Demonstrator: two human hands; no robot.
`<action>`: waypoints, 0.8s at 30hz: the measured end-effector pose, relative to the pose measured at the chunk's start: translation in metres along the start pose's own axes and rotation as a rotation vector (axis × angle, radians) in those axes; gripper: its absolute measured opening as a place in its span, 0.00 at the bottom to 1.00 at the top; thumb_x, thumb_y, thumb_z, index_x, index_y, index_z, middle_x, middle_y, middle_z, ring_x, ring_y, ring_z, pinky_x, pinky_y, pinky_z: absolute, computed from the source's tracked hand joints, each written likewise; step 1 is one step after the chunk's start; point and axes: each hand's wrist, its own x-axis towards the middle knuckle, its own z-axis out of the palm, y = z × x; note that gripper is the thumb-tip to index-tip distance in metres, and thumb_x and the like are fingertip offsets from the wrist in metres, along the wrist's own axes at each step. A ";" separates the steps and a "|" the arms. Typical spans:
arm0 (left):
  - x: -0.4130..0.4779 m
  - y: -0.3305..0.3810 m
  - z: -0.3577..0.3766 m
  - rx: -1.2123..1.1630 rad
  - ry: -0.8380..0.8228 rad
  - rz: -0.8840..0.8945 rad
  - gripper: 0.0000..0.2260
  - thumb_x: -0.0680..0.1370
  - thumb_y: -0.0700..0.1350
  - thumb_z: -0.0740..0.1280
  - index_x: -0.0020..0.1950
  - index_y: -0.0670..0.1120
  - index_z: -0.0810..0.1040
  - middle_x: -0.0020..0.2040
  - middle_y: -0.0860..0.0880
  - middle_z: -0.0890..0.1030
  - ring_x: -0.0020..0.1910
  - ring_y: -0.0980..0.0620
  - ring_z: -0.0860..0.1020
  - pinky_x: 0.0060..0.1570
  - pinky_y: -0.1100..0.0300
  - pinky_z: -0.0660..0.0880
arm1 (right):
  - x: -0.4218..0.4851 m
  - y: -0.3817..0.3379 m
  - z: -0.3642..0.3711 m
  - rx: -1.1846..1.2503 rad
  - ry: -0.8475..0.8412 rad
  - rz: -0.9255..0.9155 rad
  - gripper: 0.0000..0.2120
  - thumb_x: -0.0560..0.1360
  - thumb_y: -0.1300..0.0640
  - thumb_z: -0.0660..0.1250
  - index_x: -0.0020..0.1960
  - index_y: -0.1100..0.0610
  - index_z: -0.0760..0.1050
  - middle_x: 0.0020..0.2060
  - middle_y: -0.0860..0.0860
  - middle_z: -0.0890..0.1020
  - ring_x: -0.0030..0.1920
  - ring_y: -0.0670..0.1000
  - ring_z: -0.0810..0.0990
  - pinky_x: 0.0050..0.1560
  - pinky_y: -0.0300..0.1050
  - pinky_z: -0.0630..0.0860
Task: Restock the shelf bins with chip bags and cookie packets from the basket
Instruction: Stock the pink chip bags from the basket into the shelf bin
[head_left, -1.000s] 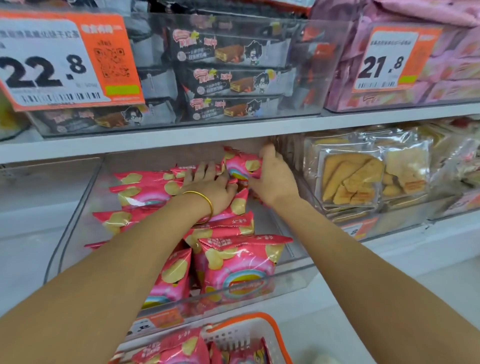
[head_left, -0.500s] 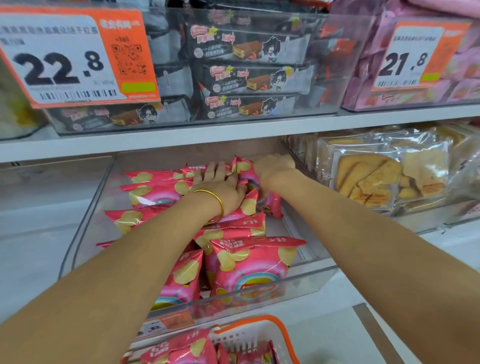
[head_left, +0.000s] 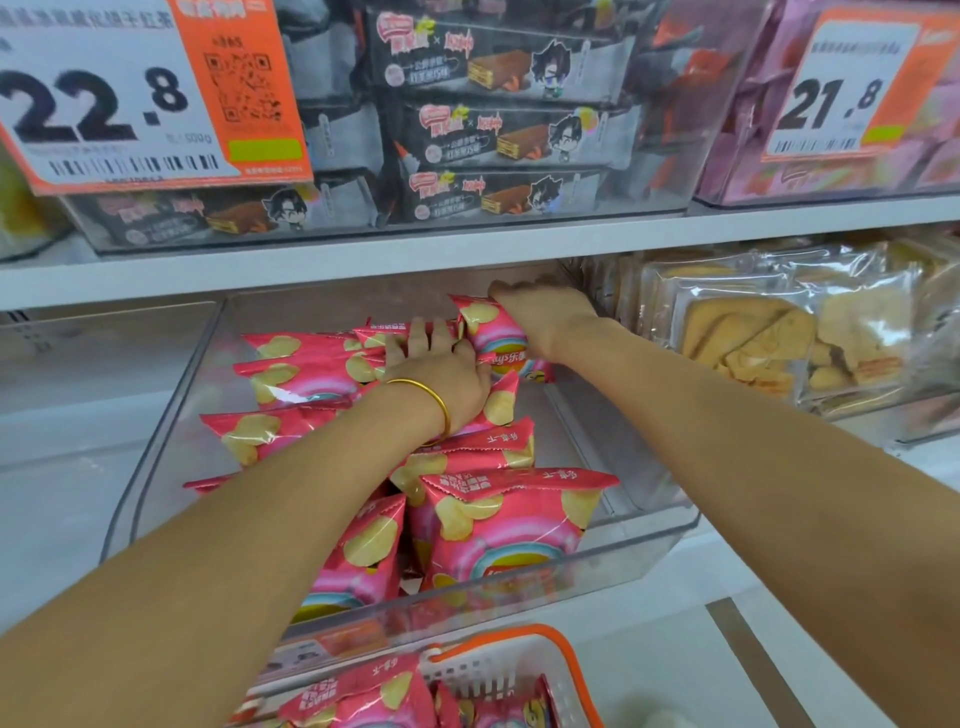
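A clear plastic bin (head_left: 644, 540) on the middle shelf holds several pink chip bags (head_left: 498, 519) printed with yellow chips. Deep at the back of the bin, my right hand (head_left: 545, 312) grips the top of one pink chip bag (head_left: 491, 332) that stands against the right rear side. My left hand (head_left: 441, 369), with a gold bangle on the wrist, lies flat with straight fingers pressing on the stacked bags in the middle of the bin. Below the shelf, the white basket with an orange rim (head_left: 519, 654) holds more pink chip bags (head_left: 358, 696).
The bin to the right holds clear packets of cookies (head_left: 769, 338). The upper shelf carries a bin of dark wafer packets (head_left: 498, 135) and a bin of pink packets (head_left: 831, 171), with price tags 22.8 (head_left: 130, 93) and 21.8 (head_left: 852, 88). A clear bin (head_left: 104, 364) stands at the left.
My right hand has pushed its chip bag farther back and to the right rear of the bin. My left hand stays pressed on the stack. The camera has moved closer.
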 end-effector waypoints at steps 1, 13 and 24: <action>0.000 0.000 0.000 -0.002 0.003 -0.001 0.25 0.82 0.56 0.44 0.77 0.47 0.55 0.78 0.44 0.47 0.76 0.41 0.43 0.73 0.40 0.44 | 0.000 -0.002 -0.001 -0.087 0.037 -0.002 0.26 0.74 0.62 0.65 0.70 0.55 0.63 0.63 0.57 0.72 0.64 0.61 0.68 0.55 0.51 0.70; 0.001 0.000 0.002 0.008 0.004 0.000 0.25 0.82 0.55 0.44 0.77 0.46 0.54 0.78 0.44 0.49 0.76 0.42 0.44 0.73 0.40 0.44 | 0.008 -0.007 0.003 -0.152 -0.094 0.011 0.31 0.73 0.63 0.67 0.72 0.54 0.58 0.65 0.57 0.70 0.66 0.60 0.65 0.56 0.51 0.69; 0.003 0.000 0.001 -0.026 -0.010 -0.007 0.25 0.82 0.56 0.45 0.77 0.47 0.55 0.78 0.44 0.50 0.76 0.42 0.45 0.73 0.41 0.45 | 0.002 -0.010 0.011 0.101 0.026 0.086 0.22 0.73 0.67 0.65 0.66 0.62 0.65 0.61 0.61 0.73 0.62 0.62 0.72 0.57 0.53 0.72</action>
